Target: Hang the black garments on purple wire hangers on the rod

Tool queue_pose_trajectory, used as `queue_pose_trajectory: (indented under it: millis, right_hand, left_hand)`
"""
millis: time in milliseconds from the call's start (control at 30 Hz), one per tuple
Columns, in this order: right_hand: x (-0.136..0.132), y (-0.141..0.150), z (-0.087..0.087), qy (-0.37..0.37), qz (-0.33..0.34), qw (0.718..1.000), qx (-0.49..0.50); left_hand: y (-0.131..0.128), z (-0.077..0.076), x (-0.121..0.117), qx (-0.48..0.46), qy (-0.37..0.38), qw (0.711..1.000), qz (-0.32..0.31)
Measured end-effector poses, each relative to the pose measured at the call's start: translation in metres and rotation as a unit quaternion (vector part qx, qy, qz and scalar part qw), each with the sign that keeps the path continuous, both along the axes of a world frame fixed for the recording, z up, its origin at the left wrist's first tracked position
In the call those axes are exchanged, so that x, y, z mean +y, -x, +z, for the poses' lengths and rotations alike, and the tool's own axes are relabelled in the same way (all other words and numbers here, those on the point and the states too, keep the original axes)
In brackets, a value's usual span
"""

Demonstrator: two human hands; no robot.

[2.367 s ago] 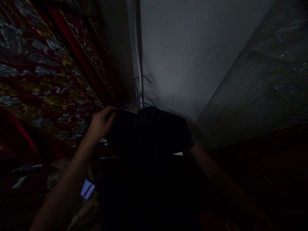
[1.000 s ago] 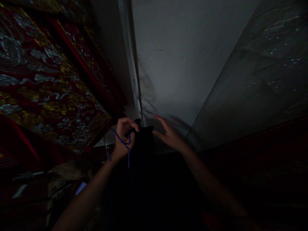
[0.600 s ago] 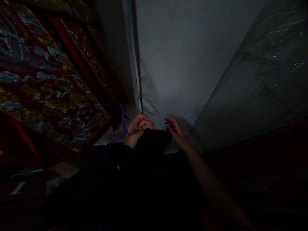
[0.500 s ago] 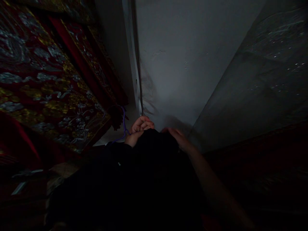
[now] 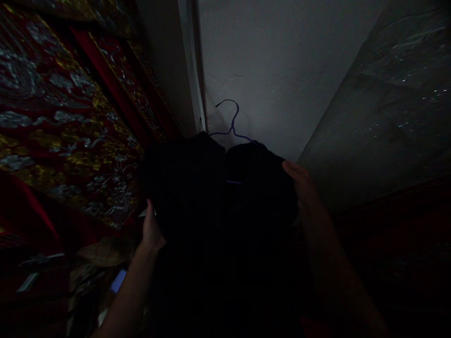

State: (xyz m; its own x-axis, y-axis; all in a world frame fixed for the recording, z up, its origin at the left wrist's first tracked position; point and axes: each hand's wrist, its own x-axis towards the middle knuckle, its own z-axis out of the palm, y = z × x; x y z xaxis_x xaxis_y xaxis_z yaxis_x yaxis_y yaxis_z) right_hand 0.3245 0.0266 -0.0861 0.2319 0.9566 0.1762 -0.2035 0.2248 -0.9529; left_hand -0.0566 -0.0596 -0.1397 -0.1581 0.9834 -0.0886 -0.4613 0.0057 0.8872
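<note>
A black garment (image 5: 197,188) hangs on a purple wire hanger (image 5: 232,127), whose hook stands up bare above the neck opening. A short piece of the hanger's lower bar shows through that opening. At the garment's left side is my left hand (image 5: 152,232), thumb pointing up and its fingers hidden by the cloth. My right hand (image 5: 301,180) grips the right shoulder, with the thumb on top and the other fingers mostly out of sight. The dark cloth shows little detail, so its exact kind is unclear.
Red cloth with gold and silver decoration (image 5: 84,126) fills the left side. Behind the garment is a pale wall (image 5: 264,70) with a narrow vertical strip (image 5: 193,61). Shiny clear sheeting (image 5: 387,108) covers the right. Small items, including a bluish one (image 5: 119,280), lie lower left.
My hands were close together at the bunched black cloth, with the purple hanger at the left. Now they are spread apart, and the hanger sits inside the garment with its hook upright.
</note>
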Motion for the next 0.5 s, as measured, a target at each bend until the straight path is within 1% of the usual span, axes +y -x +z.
queue_pose_trajectory:
  millis: [67, 133, 200, 233, 267, 333, 400, 433, 467, 500]
  right_hand:
    - [0.010, 0.013, 0.015, -0.036, 0.026, 0.999, -0.011]
    - [0.014, 0.029, 0.026, -0.056, 0.070, 0.996, -0.016]
    - [0.012, 0.042, 0.028, -0.058, 0.101, 0.993, -0.010]
    - [0.010, 0.044, 0.026, -0.050, 0.110, 0.993, -0.007]
    - [0.007, 0.044, 0.021, -0.035, 0.120, 0.992, -0.007]
    - [0.001, 0.037, 0.006, 0.011, 0.132, 0.991, -0.018]
    - [-0.006, 0.026, -0.014, 0.055, 0.115, 0.991, -0.032]
    - [-0.009, 0.021, -0.025, 0.063, 0.085, 0.994, -0.036]
    - [-0.014, 0.016, -0.036, 0.056, 0.040, 0.997, -0.039]
    - [-0.019, 0.013, -0.049, 0.035, -0.016, 0.998, -0.046]
  left_hand:
    - [0.007, -0.008, -0.012, -0.010, 0.036, 0.998, 0.043]
    - [0.007, -0.019, -0.020, -0.003, 0.059, 0.994, 0.096]
    - [0.002, -0.031, -0.026, 0.035, 0.074, 0.986, 0.148]
    - [-0.001, -0.037, -0.029, 0.060, 0.079, 0.981, 0.164]
    - [-0.005, -0.043, -0.032, 0.087, 0.083, 0.978, 0.172]
    - [-0.012, -0.054, -0.038, 0.132, 0.085, 0.972, 0.173]
    - [-0.021, -0.063, -0.042, 0.146, 0.089, 0.971, 0.167]
    - [-0.026, -0.066, -0.044, 0.140, 0.095, 0.972, 0.164]
    - [-0.031, -0.069, -0.045, 0.124, 0.104, 0.973, 0.163]
    - [-0.036, -0.071, -0.047, 0.103, 0.114, 0.975, 0.159]
